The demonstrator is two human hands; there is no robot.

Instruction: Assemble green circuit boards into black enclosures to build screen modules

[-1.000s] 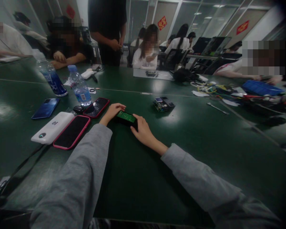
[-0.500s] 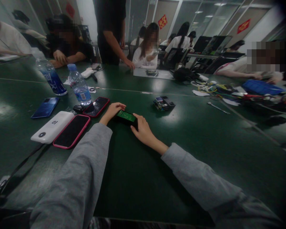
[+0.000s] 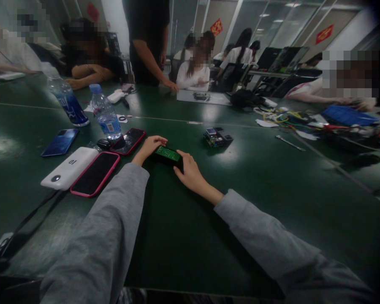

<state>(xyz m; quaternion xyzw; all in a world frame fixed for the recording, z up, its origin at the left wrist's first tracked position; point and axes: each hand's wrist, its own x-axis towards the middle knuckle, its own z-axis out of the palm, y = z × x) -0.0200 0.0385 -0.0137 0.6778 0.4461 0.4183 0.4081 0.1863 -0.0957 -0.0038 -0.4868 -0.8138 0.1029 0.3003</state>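
Observation:
In the head view, a green circuit board (image 3: 168,153) with pale markings lies face up in a black block-like base or case, low over the table. Around its left end my left hand (image 3: 150,146) is closed, with the thumb side along the near edge. My right hand (image 3: 190,169) grips the right end, thumb at the near side and fingers on top of the far corner. The undersides of both grips are hidden. Beyond my right hand sits a small electronic module (image 3: 218,138) with a board and dark blocks.
Left of my arm lie a red-edged phone (image 3: 95,174), a white power bank (image 3: 70,168) with a cable, another phone (image 3: 128,141) and a blue phone (image 3: 60,142). Two water bottles (image 3: 105,114) stand behind. A cable pile (image 3: 291,116) and blue bag lie far right. People sit around the table.
My hands and the circuit board stay where they were. Across the table, the seated person in white has lowered a hand, and another's folded arms have shifted.

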